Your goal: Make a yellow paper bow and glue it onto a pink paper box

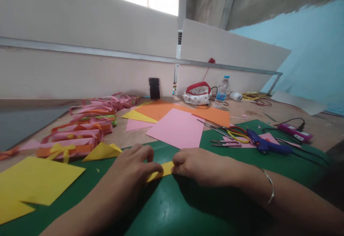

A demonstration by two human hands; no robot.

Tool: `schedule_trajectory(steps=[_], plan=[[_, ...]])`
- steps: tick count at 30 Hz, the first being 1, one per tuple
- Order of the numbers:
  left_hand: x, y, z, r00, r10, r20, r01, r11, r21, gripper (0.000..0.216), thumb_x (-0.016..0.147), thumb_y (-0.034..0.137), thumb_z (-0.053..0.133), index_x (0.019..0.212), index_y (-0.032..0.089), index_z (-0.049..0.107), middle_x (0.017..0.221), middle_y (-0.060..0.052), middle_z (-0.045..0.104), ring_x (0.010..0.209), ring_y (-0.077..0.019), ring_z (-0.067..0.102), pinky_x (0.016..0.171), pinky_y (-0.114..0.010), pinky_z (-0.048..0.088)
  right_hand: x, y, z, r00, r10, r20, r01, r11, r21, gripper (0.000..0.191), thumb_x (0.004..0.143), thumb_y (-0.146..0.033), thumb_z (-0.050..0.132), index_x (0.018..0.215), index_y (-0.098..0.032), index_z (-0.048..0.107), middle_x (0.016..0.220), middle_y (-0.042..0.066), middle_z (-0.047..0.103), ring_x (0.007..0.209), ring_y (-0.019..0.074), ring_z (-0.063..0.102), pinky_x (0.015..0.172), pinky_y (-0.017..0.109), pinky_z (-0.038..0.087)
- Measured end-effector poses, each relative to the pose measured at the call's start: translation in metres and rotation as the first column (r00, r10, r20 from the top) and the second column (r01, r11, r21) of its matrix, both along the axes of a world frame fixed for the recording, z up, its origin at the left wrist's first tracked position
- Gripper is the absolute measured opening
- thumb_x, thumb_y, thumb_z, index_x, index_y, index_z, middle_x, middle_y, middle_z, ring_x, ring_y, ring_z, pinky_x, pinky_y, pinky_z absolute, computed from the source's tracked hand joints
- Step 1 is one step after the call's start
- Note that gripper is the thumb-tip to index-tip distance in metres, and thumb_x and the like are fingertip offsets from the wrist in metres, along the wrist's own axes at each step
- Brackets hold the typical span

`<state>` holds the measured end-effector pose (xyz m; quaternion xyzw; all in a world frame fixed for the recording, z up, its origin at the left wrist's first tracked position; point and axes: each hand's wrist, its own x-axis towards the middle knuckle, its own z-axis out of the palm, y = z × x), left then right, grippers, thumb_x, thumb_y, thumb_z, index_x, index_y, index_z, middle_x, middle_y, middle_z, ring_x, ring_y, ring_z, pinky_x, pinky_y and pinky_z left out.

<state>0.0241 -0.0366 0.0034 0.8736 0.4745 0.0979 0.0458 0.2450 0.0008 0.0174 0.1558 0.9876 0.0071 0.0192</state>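
A narrow yellow paper strip (167, 168) lies low over the green mat (161, 207), between my two hands. My left hand (139, 164) is closed on its left end, with the thumb pressed along it. At the other end, the fingers of my right hand (190, 162) pinch the strip, and a thin bangle circles that wrist. Part of the strip is hidden under the fingers of both hands. Just left of my left hand rests a folded yellow paper piece (102, 151). Farther left is a large yellow sheet (45, 178) with a cut in its lower edge.
Several pink and orange paper bags (80, 135) line the left side. Ahead lie pink (178, 128) and orange sheets (158, 109). On the right are scissors (236, 133), small snips (224, 144), a blue glue gun (264, 144) and a purple power strip (294, 132). A phone (154, 88), pouch (197, 94) and water bottle (222, 91) stand behind.
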Motion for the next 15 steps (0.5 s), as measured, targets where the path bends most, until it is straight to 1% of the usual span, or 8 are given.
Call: schedule_trajectory(steps=[2,4,6,9,12,15], plan=[[0.007,-0.004,0.003,0.991,-0.063,-0.115,0.065,0.998,0.013,0.031,0.086,0.021,0.048,0.100,0.042,0.066,0.082,-0.002,0.056,0.079,-0.0209,0.049,0.066,-0.034,0.027,0.003,0.005,0.003,1.000,0.008,-0.028,-0.011,0.996,-0.088,0.017,0.085,-0.006,0.052,0.090,-0.012,0.066,0.089,0.005,0.064,0.081,0.0144,0.056,0.065,0.022,0.040],[0.013,-0.007,0.004,0.981,-0.083,-0.176,0.084,0.996,0.001,0.034,0.086,0.021,0.050,0.108,0.043,0.062,0.079,-0.001,0.056,0.077,-0.0201,0.049,0.064,-0.033,0.027,0.004,0.009,0.004,0.999,0.010,-0.052,-0.017,0.992,-0.125,0.019,0.083,-0.003,0.052,0.091,-0.013,0.067,0.093,0.006,0.066,0.086,0.0149,0.057,0.070,0.022,0.042],[0.018,-0.011,0.007,0.976,-0.059,-0.212,0.060,0.998,-0.003,0.032,0.085,0.020,0.050,0.107,0.040,0.063,0.078,-0.001,0.057,0.077,-0.0198,0.050,0.063,-0.033,0.028,0.004,0.010,0.003,0.998,0.005,-0.060,-0.013,0.991,-0.131,0.020,0.083,-0.003,0.052,0.091,-0.013,0.068,0.093,0.006,0.066,0.085,0.0152,0.058,0.070,0.022,0.042],[0.020,-0.018,0.013,0.967,-0.015,-0.254,0.011,1.000,-0.019,0.024,0.085,0.023,0.051,0.100,0.035,0.067,0.080,-0.003,0.061,0.079,-0.0209,0.053,0.065,-0.034,0.030,0.005,0.008,0.000,0.997,-0.027,-0.075,0.017,0.992,-0.129,0.020,0.082,-0.005,0.053,0.091,-0.014,0.068,0.091,0.006,0.067,0.081,0.0152,0.058,0.066,0.023,0.042],[0.010,-0.025,0.016,0.960,0.038,-0.278,-0.053,0.998,-0.046,0.019,0.084,0.025,0.053,0.093,0.033,0.068,0.083,-0.002,0.064,0.082,-0.0223,0.055,0.069,-0.036,0.031,0.005,0.006,-0.002,0.991,-0.069,-0.114,0.052,0.988,-0.146,0.021,0.080,-0.005,0.053,0.091,-0.015,0.069,0.089,0.006,0.067,0.079,0.0149,0.059,0.065,0.023,0.041],[-0.016,-0.033,0.011,0.973,0.071,-0.219,-0.095,0.990,-0.100,0.019,0.084,0.028,0.054,0.089,0.040,0.069,0.079,0.001,0.065,0.078,-0.0205,0.056,0.066,-0.033,0.031,0.005,0.004,-0.002,0.987,-0.088,-0.135,0.064,0.982,-0.178,0.022,0.079,-0.004,0.053,0.089,-0.015,0.069,0.090,0.007,0.067,0.080,0.0151,0.059,0.065,0.023,0.041]])
